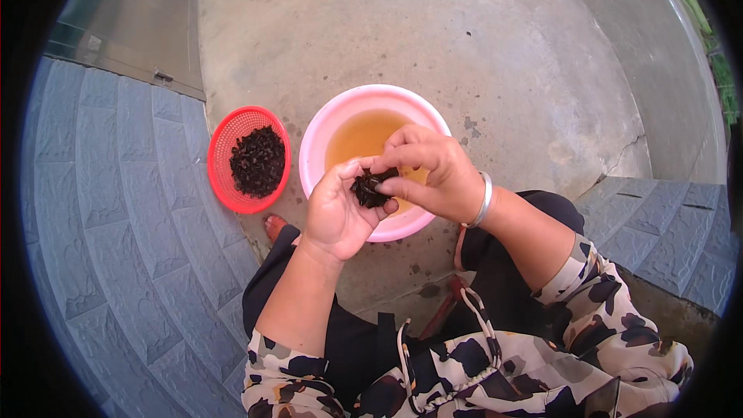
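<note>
My left hand [340,209] is cupped, palm up, around a clump of dark, wet, crinkled pieces that look like wood ear mushrooms [370,187]. Above it, my right hand [437,174], with a silver bangle at the wrist, pinches at the clump with thumb and forefinger. Both hands are over the near part of a pink plastic basin [311,147] holding cloudy amber-brown water [356,135]. To the left, a red plastic strainer basket [223,145] holds a heap of the same dark mushrooms [259,162].
Basin and basket stand on a concrete floor [402,23] with wet spots. Blue-grey brick-patterned walls [101,186] flank me at left and right. A metal door [147,23] is at the far left. My feet and dark trouser legs are on either side of the basin.
</note>
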